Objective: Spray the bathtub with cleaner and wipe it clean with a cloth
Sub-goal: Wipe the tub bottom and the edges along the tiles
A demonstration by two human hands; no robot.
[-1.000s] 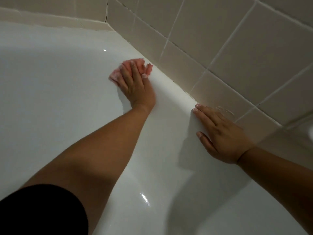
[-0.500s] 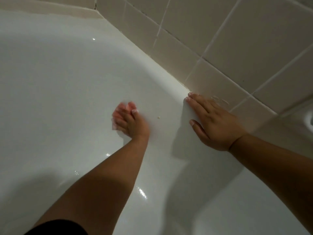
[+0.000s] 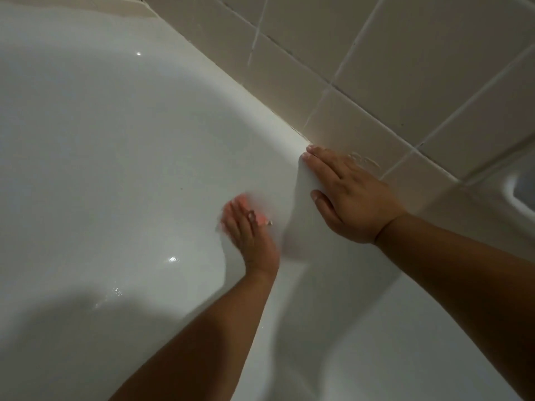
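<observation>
The white bathtub fills the view, its inner wall glossy and wet-looking. My left hand reaches down inside it and presses a pink cloth flat against the tub's sloped wall with straight fingers. Only small bits of the cloth show past my fingers, blurred by motion. My right hand lies flat, fingers spread, on the tub's rim just below the tiled wall. No spray bottle is in view.
Beige wall tiles with pale grout rise straight from the rim along the far right side. A white moulded fixture shows at the right edge. Shadow covers the tub's lower left.
My left hand has swept the cloth from the far rim down the tub's wall, then right, close under my right hand. The right hand has stayed on the rim.
</observation>
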